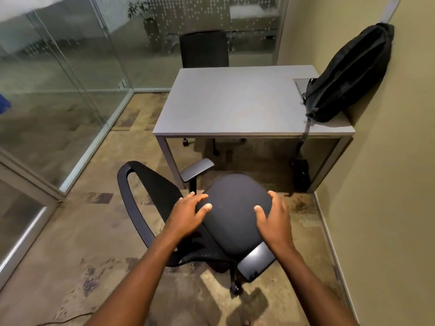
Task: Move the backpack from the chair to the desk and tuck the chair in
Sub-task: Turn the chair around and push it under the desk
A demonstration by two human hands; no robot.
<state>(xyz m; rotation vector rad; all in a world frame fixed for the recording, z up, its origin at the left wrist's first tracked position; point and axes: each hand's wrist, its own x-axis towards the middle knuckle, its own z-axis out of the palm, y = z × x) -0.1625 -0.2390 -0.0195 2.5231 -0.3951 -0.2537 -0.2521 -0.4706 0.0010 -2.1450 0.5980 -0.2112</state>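
The black backpack (pixel 348 76) stands on the right end of the grey desk (pixel 230 102), leaning against the wall, with one strap hanging over the desk's front edge. The black office chair (pixel 235 212) stands on the floor in front of the desk, turned sideways, its backrest to the left and its seat bare. My left hand (pixel 188 214) is over the seat's left edge with fingers spread. My right hand (pixel 273 215) is over the seat's right edge, fingers apart. Neither hand holds anything; whether they touch the seat I cannot tell.
A second black chair (pixel 204 49) stands behind the desk. Glass walls (pixel 58 95) close the left and back sides. A beige wall (pixel 388 184) runs along the right. The chair's armrests (pixel 196 170) stick out near the desk's left leg (pixel 169 158).
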